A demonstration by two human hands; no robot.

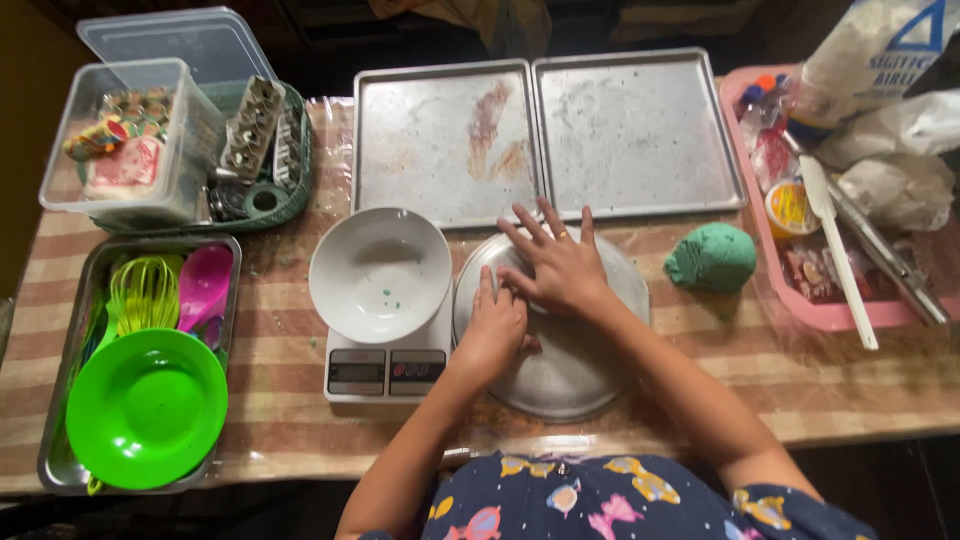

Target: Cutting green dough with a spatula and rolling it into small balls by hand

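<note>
Both my hands rest over a round metal plate (575,375) at the table's middle. My right hand (555,265) lies flat with its fingers spread, palm down, on top of whatever is under it. Just left of it, my left hand (493,325) is curled with its fingers tucked under the right palm. What lies between the hands is hidden. A lump of green dough (712,258) sits on the table to the right of the plate, apart from both hands.
A white bowl (379,272) stands on a kitchen scale (387,372) left of the plate. Two metal baking trays (545,135) lie behind. A metal tray (55,460) with a green plastic plate (146,408) sits far left, a pink tray (830,315) with utensils far right.
</note>
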